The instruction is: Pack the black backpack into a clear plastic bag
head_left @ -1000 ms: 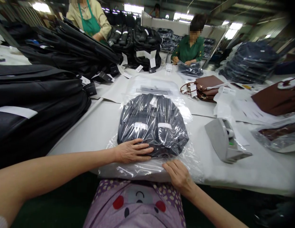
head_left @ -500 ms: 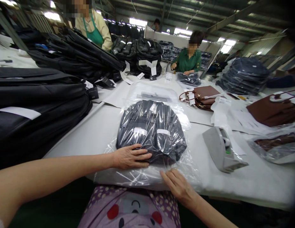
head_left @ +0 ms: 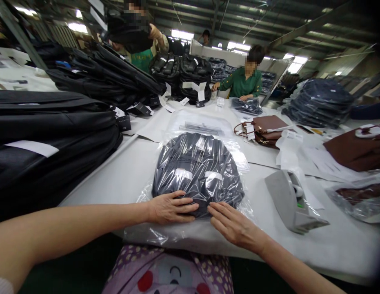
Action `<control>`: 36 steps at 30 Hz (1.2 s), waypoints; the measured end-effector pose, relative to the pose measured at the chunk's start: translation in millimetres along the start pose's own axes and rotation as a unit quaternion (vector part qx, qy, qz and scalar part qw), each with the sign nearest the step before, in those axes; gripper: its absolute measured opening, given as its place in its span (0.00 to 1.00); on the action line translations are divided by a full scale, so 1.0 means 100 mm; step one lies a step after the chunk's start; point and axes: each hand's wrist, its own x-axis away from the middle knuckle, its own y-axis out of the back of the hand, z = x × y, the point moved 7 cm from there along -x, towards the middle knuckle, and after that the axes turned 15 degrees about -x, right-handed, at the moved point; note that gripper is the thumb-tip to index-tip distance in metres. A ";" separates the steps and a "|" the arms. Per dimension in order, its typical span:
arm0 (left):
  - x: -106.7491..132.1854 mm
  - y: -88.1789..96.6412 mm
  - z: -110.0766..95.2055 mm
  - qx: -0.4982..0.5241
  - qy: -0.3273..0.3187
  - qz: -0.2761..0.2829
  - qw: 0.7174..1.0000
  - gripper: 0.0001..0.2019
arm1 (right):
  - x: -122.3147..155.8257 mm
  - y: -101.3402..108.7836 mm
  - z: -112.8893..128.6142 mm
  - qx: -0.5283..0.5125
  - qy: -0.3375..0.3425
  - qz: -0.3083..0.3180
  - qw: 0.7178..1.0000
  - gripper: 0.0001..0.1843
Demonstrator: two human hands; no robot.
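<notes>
A black bag point(head_left: 196, 163) lies inside a clear plastic bag point(head_left: 147, 230) on the white table, straight in front of me. White strips show through the film on its two front parts and near its top. My left hand point(head_left: 173, 208) rests flat on the lower left edge of the wrapped bag, fingers stretched out. Against its lower right edge lies my right hand point(head_left: 234, 224), with its fingers extended on the film. The loose end of the plastic spreads toward the table's front edge. Behind the wrapped bag lie flat clear plastic bags point(head_left: 174, 122).
Black bags point(head_left: 49, 122) are piled high at the left. A grey tape dispenser point(head_left: 287, 200) stands to the right, near brown handbags point(head_left: 269, 124). Wrapped bags point(head_left: 318, 102) are stacked at the back right. Two co-workers stand across the table, one lifting a black bag point(head_left: 125, 32).
My right hand has moved up from the loose plastic onto the bag's lower edge. My left hand stays on the bag. The co-worker at the back left has raised a black bag.
</notes>
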 end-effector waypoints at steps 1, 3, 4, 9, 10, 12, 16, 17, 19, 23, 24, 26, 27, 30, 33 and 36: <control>0.00 0.00 0.00 -0.010 -0.002 -0.003 1.000 0.21 | 0.00 -0.01 -0.03 -0.008 -0.002 -0.002 1.000 0.10; 0.00 0.01 -0.01 -0.036 -0.002 -0.016 0.999 0.20 | 0.01 -0.04 -0.08 -0.038 -0.015 -0.016 0.999 0.12; 0.00 0.02 -0.02 -0.048 -0.001 -0.028 0.998 0.19 | 0.02 -0.05 -0.10 -0.056 -0.023 -0.028 0.998 0.13; 0.08 0.13 -0.03 -0.054 -0.018 -0.081 0.995 0.14 | 0.09 -0.10 -0.17 -0.097 -0.050 -0.088 0.990 0.12; 0.09 0.15 -0.02 -0.046 -0.022 -0.072 0.996 0.13 | 0.10 -0.10 -0.17 -0.098 -0.050 -0.094 0.989 0.12; 0.10 0.18 -0.01 -0.034 -0.026 -0.043 0.998 0.12 | 0.11 -0.11 -0.17 -0.100 -0.047 -0.102 0.989 0.12; 0.06 0.28 0.02 0.048 0.077 0.030 0.995 0.13 | 0.10 -0.10 -0.16 -0.095 -0.049 -0.121 0.987 0.12; 0.06 0.29 0.02 0.087 0.130 0.048 0.986 0.18 | 0.10 -0.09 -0.16 -0.093 -0.051 -0.128 0.986 0.12; 0.08 0.30 -0.05 0.148 0.227 0.063 0.960 0.33 | 0.09 -0.07 -0.16 -0.090 -0.056 -0.139 0.985 0.14; 0.14 0.22 -0.25 0.112 0.330 0.038 0.936 0.39 | 0.07 -0.03 -0.15 -0.089 -0.061 -0.159 0.981 0.16; 0.16 0.19 -0.27 0.088 0.345 0.025 0.934 0.32 | 0.07 -0.03 -0.15 -0.090 -0.062 -0.162 0.981 0.16; 0.19 0.15 -0.26 0.047 0.354 -0.013 0.934 0.21 | 0.07 -0.02 -0.15 -0.091 -0.060 -0.169 0.980 0.16; 0.19 0.16 -0.24 0.031 0.346 -0.034 0.937 0.18 | 0.08 -0.02 -0.15 -0.092 -0.060 -0.172 0.979 0.16; 0.20 0.25 -0.16 -0.004 0.313 -0.084 0.946 0.16 | 0.10 -0.02 -0.16 -0.093 -0.063 -0.183 0.977 0.16; 0.19 0.35 -0.08 -0.022 0.292 -0.091 0.952 0.16 | 0.12 -0.03 -0.17 -0.086 -0.066 -0.188 0.976 0.16; 0.15 0.33 -0.03 0.003 0.278 -0.067 0.958 0.16 | 0.12 -0.01 -0.18 -0.081 -0.068 -0.199 0.974 0.16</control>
